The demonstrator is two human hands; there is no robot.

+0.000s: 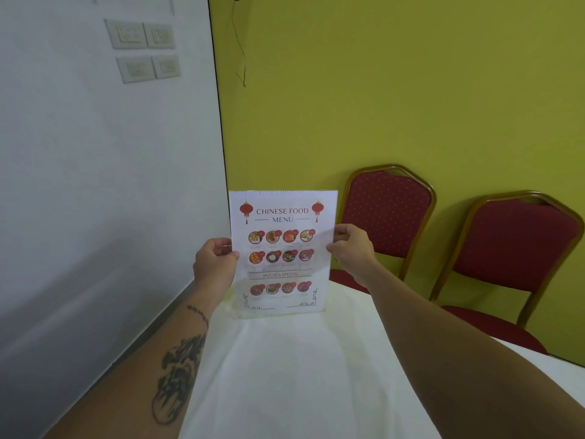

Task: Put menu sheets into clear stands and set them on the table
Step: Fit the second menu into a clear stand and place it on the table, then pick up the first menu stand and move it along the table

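Observation:
A clear stand [323, 299] stands upright at the far end of the white-clothed table [294, 369], its base touching the cloth. Inside it is a white menu sheet [281, 217] headed "Chinese Food Menu", with red lanterns and rows of dish pictures, facing me. My left hand [213, 264] pinches the stand's left edge about halfway up. My right hand [351, 248] pinches the right edge at the same height. Both forearms reach in from the bottom of the view.
Two red padded chairs with gold frames [387, 213] [512, 248] stand against the green wall beyond and right of the table. A grey-white wall with switch plates [142, 49] runs along the table's left side.

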